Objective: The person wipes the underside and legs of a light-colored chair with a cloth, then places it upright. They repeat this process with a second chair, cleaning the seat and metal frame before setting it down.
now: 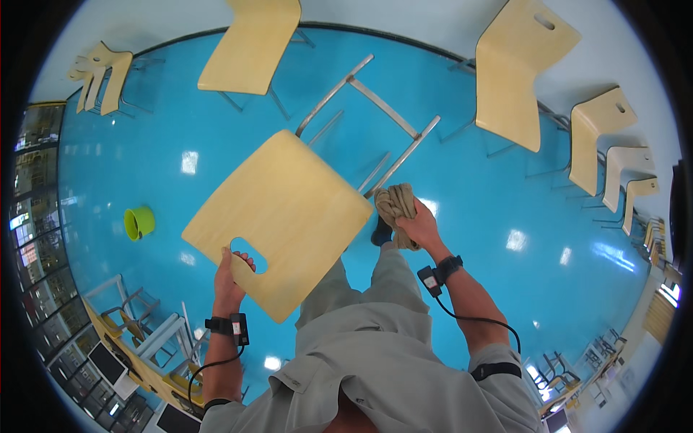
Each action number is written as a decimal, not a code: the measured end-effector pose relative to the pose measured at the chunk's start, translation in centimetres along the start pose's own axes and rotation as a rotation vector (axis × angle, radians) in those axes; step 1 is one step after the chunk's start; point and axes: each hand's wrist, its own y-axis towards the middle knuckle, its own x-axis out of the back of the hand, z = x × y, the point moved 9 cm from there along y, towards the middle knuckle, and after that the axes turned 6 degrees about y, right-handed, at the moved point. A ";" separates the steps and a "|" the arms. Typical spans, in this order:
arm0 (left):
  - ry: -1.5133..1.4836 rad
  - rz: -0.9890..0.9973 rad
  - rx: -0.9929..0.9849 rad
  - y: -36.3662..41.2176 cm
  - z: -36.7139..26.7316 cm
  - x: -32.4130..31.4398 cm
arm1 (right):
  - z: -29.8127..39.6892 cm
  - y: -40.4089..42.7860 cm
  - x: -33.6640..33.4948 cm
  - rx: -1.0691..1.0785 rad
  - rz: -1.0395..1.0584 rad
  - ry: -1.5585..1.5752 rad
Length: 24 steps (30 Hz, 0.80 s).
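Note:
A chair with a light wooden shell (281,216) and metal legs (384,108) is tilted in front of me, its legs pointing away over the floor. My left hand (231,276) grips the chair's edge through the oval handle hole, fingers curled inside it. In my right hand (419,224) is a bunched brown cloth (398,211), held just off the chair's right corner. Both wrists wear black straps with small cabled devices.
Wooden chairs (249,48) stand along the wall ahead, with more (509,76) at the right. A yellow-green bucket (139,223) sits on the blue floor at left. Desks with monitors (107,362) and upturned chairs are at lower left.

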 end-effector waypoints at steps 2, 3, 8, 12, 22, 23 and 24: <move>0.026 -0.035 -0.007 -0.5 -0.7 -0.7 | -2.4 2.1 -1.9 -0.037 -0.019 0.001; 0.027 -0.050 0.003 -0.7 -0.7 -1.3 | -2.7 2.9 -2.1 -0.054 -0.027 0.002; 0.010 0.037 0.036 -1.0 -1.2 -5.2 | -1.9 3.9 -3.2 -0.090 0.006 0.131; 0.128 0.053 -0.114 -3.7 -3.0 -9.3 | -0.1 4.2 -3.0 -0.108 -0.047 0.241; 0.069 0.033 -0.002 -4.2 3.2 -7.0 | 0.5 8.4 -3.4 0.130 0.024 -0.043; 0.084 -0.008 0.000 -4.2 3.4 -6.4 | -0.7 9.8 -3.8 0.116 0.025 -0.046; 0.097 -0.053 0.010 -4.0 3.8 -6.0 | -2.2 10.9 -4.1 0.097 0.031 -0.054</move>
